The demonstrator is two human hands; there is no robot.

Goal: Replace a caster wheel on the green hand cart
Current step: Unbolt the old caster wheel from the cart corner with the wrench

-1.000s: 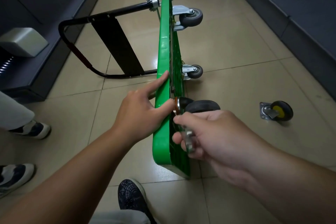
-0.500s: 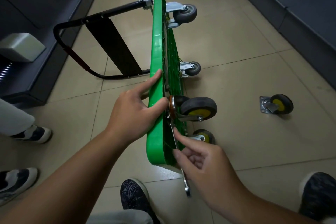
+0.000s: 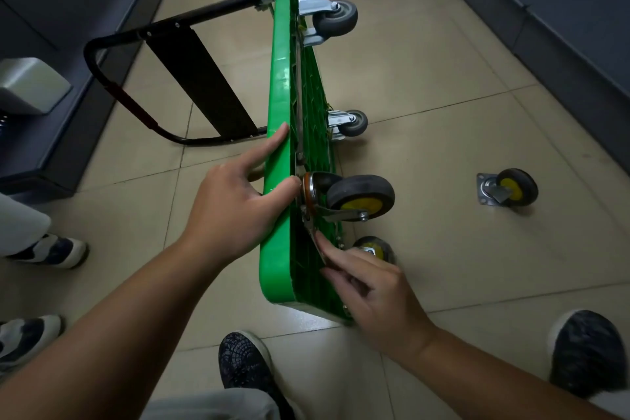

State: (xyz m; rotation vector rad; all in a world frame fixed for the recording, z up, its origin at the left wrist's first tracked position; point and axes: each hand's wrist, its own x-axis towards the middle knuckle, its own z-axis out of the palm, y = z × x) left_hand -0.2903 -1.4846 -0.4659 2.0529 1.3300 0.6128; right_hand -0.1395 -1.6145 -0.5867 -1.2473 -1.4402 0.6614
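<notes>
The green hand cart (image 3: 278, 106) stands on its long edge on the tiled floor, underside facing right. My left hand (image 3: 235, 211) grips the deck's top edge, thumb beside a black caster with a yellow hub (image 3: 361, 196) mounted on the underside. My right hand (image 3: 371, 297) pinches a slim metal wrench (image 3: 312, 235) whose head sits at that caster's mounting plate. A second yellow-hub caster (image 3: 373, 247) shows partly below, behind my fingers. A loose yellow-hub caster (image 3: 508, 187) lies on the floor to the right.
Two grey casters (image 3: 335, 17) (image 3: 353, 123) are at the cart's far end, and its black handle (image 3: 109, 44) is folded out to the left. Dark cabinets line both sides. My shoes (image 3: 245, 365) are below; another person's shoes (image 3: 51, 251) are at the left.
My right hand has dropped from over the yellow-hub caster toward me, swinging the wrench handle down along the underside. My left hand has kept its grip on the deck edge.
</notes>
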